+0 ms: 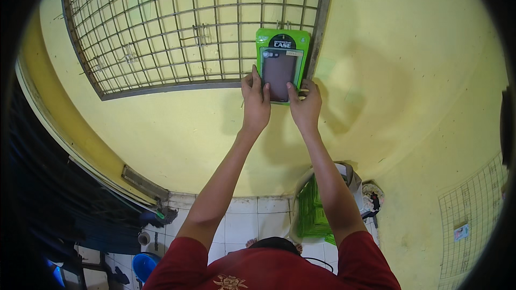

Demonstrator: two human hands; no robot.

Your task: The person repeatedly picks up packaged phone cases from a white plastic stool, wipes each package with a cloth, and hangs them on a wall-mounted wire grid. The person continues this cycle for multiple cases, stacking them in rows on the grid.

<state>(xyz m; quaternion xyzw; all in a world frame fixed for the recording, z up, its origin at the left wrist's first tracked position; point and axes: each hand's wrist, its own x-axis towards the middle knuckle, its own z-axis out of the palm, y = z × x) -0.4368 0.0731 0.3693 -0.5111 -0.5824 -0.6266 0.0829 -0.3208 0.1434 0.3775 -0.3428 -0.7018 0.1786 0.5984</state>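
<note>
Both my arms reach forward to a phone case package [279, 75], a bright green pouch with a clear window that shows a dark phone case inside. It is upright against the lower right corner of a wire grid panel [177, 27] on the wall, its top edge beside a metal hook [288, 25]. My left hand [255, 99] grips the package's lower left edge, thumb on the front. At the lower right edge my right hand [305, 104] holds it the same way, thumb in front and fingers behind. Whether the pouch hangs on the hook cannot be told.
Several empty-looking hooks [201, 35] sit on the grid. A sack [312, 209] of similar green packages stands on the tiled floor below my right arm. A blue bucket [144, 266] is at lower left, near dark cloth [80, 220]. Another wire grid [467, 220] hangs on the right wall.
</note>
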